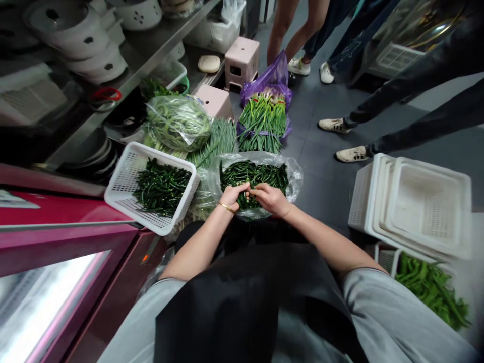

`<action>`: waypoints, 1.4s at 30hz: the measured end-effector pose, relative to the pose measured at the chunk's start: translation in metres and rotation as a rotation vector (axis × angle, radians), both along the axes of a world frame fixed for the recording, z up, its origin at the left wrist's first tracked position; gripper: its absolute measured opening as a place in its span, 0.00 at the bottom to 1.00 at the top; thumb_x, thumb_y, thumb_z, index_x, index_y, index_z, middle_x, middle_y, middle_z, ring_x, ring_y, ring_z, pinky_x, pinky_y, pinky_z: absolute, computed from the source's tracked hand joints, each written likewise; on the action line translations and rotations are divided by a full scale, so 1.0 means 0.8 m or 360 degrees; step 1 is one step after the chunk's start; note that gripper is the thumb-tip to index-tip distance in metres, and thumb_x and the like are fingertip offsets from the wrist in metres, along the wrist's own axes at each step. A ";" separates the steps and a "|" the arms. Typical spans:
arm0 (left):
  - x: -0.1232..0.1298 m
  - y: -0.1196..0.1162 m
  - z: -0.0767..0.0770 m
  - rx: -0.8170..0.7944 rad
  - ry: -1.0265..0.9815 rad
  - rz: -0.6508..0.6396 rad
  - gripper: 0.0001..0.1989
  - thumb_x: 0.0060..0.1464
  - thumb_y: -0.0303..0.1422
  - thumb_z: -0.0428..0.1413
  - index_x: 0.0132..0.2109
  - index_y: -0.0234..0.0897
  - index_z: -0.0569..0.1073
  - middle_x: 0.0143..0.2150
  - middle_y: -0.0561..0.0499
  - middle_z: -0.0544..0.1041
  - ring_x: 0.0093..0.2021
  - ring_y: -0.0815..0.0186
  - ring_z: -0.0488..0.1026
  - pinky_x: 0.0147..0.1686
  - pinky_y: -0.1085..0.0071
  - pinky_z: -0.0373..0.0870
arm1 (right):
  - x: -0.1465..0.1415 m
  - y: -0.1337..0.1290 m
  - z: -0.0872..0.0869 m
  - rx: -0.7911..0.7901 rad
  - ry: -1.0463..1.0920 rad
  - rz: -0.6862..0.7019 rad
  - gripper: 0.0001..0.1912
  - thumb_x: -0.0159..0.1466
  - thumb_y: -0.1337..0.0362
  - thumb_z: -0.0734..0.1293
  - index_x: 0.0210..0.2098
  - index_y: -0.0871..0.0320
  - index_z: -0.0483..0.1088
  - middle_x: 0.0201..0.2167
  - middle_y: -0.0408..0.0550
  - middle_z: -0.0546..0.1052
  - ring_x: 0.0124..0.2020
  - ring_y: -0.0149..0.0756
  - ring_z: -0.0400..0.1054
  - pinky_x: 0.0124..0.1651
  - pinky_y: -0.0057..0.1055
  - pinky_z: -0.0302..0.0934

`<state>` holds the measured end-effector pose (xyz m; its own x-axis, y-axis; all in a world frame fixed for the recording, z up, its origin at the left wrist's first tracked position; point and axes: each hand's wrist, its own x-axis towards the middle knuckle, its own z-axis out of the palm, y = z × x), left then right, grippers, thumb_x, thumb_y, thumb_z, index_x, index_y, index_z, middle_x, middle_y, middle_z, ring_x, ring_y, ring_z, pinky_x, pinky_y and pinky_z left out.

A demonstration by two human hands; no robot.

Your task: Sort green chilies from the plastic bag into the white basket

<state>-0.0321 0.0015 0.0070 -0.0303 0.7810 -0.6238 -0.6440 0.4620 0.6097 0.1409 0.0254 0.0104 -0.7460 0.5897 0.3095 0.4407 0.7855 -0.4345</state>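
A clear plastic bag (295, 176) lies open in front of me, full of dark green peppers (274, 174). Above it, my left hand (233, 195), with a gold bracelet at the wrist, has its fingers closed. My right hand (271, 197) is pinched too, its fingertips meeting those of my left hand. Whatever is between the fingertips is too small to name. To the left, a white perforated basket (123, 174) holds more of the dark green peppers (162, 186).
Beyond the bag are green stalks in a purple bag (278, 75), bagged greens (177, 121) and pink stools (242, 60). Stacked white baskets (427, 201) and green peppers (427, 282) are at right. A pink-framed cabinet (68, 222) borders the left. People's legs (423, 85) show beyond.
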 end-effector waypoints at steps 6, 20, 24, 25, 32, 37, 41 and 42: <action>-0.010 -0.003 0.004 0.0233 0.0305 -0.0207 0.14 0.34 0.34 0.68 0.27 0.29 0.74 0.23 0.51 0.75 0.17 0.76 0.63 0.18 0.76 0.60 | -0.001 0.024 0.014 -0.0765 0.0109 -0.0228 0.18 0.68 0.55 0.57 0.36 0.60 0.72 0.27 0.46 0.74 0.29 0.31 0.69 0.35 0.28 0.64; -0.057 0.016 0.068 0.0660 0.0005 -0.0261 0.11 0.42 0.34 0.63 0.33 0.33 0.72 0.28 0.49 0.77 0.25 0.69 0.73 0.24 0.75 0.68 | -0.035 0.079 0.040 -0.1127 -0.0148 -0.0468 0.29 0.63 0.39 0.57 0.30 0.60 0.70 0.21 0.48 0.74 0.27 0.35 0.70 0.31 0.28 0.63; -0.065 0.014 0.033 0.0273 -0.0217 0.0038 0.06 0.46 0.31 0.57 0.31 0.34 0.68 0.28 0.51 0.77 0.26 0.70 0.75 0.25 0.75 0.70 | -0.070 0.062 0.010 -0.0452 -0.1017 -0.0514 0.18 0.61 0.52 0.65 0.38 0.62 0.74 0.40 0.60 0.79 0.43 0.46 0.73 0.43 0.35 0.64; -0.064 0.012 0.027 0.0214 -0.0212 0.0066 0.05 0.45 0.29 0.57 0.31 0.34 0.68 0.26 0.52 0.76 0.24 0.71 0.73 0.25 0.75 0.70 | -0.079 0.059 0.005 -0.0414 -0.1109 -0.0491 0.15 0.61 0.57 0.65 0.39 0.63 0.74 0.41 0.62 0.78 0.44 0.48 0.73 0.44 0.36 0.65; -0.032 0.021 0.007 0.0288 0.0341 -0.0079 0.16 0.31 0.28 0.67 0.30 0.32 0.71 0.20 0.57 0.69 0.20 0.74 0.65 0.24 0.74 0.64 | -0.057 0.092 0.024 -0.1301 -0.0342 -0.0481 0.10 0.62 0.60 0.65 0.32 0.62 0.73 0.28 0.52 0.78 0.28 0.35 0.73 0.32 0.29 0.66; -0.007 0.043 0.000 0.0434 0.0494 -0.0196 0.17 0.25 0.25 0.68 0.26 0.32 0.70 0.23 0.57 0.71 0.25 0.74 0.66 0.30 0.75 0.63 | -0.046 0.085 0.032 -0.0977 0.0035 -0.0442 0.16 0.64 0.57 0.62 0.30 0.62 0.72 0.25 0.49 0.76 0.27 0.32 0.70 0.32 0.26 0.61; -0.011 0.049 0.000 0.0260 0.0530 -0.0158 0.15 0.25 0.26 0.66 0.24 0.33 0.69 0.20 0.58 0.69 0.24 0.72 0.65 0.29 0.73 0.63 | -0.070 0.072 0.027 -0.0194 -0.0463 -0.0469 0.20 0.68 0.58 0.55 0.34 0.63 0.74 0.36 0.57 0.77 0.37 0.37 0.70 0.36 0.27 0.55; -0.014 0.049 -0.001 0.0228 0.0535 -0.0154 0.15 0.24 0.26 0.66 0.24 0.33 0.69 0.20 0.58 0.69 0.24 0.71 0.66 0.29 0.72 0.63 | -0.076 0.070 0.026 -0.0115 -0.0570 -0.0433 0.22 0.69 0.58 0.53 0.37 0.64 0.74 0.37 0.59 0.77 0.37 0.38 0.70 0.35 0.28 0.54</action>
<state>-0.0435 0.0410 0.0065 -0.1364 0.8690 -0.4757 -0.3547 0.4055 0.8425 0.0799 0.0810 0.0314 -0.6136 0.7896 0.0108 0.7593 0.5937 -0.2665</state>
